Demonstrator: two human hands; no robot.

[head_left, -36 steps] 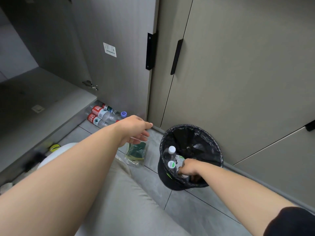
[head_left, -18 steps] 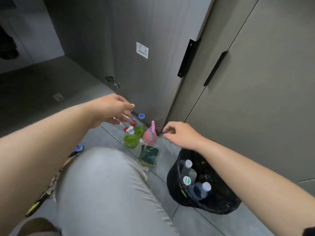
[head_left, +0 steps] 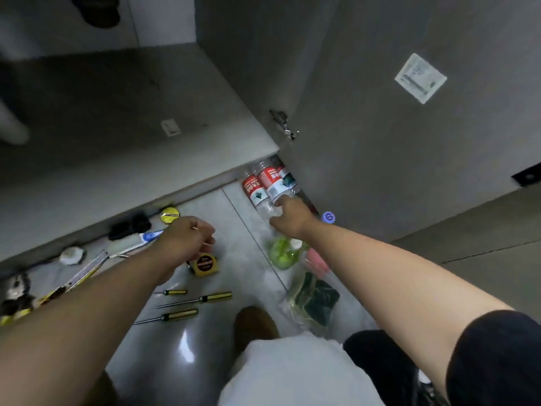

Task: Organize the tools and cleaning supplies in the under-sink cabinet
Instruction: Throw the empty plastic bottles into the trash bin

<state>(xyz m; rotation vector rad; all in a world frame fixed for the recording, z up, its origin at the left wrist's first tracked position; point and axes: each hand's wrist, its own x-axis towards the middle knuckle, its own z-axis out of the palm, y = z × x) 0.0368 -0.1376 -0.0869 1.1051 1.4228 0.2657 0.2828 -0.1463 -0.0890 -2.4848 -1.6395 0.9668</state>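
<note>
Left hand (head_left: 187, 240): fingers curled, over tape measure (head_left: 205, 264) (contents, if any, too small to tell)
Right hand (head_left: 288, 216): touching red-labelled water bottles (head_left: 263, 186), beyond-right of tape measure; grip unclear
Screwdrivers (head_left: 205, 298): three, nearer than tape measure

The floor (head_left: 187, 347) is smooth grey tile, glossy enough to carry a bright glare. The cabinet door (head_left: 380, 142) and the cabinet shelf (head_left: 117, 112) are matt grey board; a paper sticker (head_left: 420, 78) sits on the door, beside a bare metal hinge (head_left: 284, 124). The water bottles (head_left: 265, 186) are clear plastic with glossy printed labels. The screwdrivers (head_left: 187, 313) have metal shafts and yellow-and-black plastic handles. The tape measure (head_left: 205, 265) has a yellow plastic case. The green bottle (head_left: 281, 253) is translucent plastic. A crinkled clear plastic bag (head_left: 313, 303) holds something dark green. The trousers (head_left: 292, 376) are pale cloth, the sleeve (head_left: 497, 361) black cloth.
</note>
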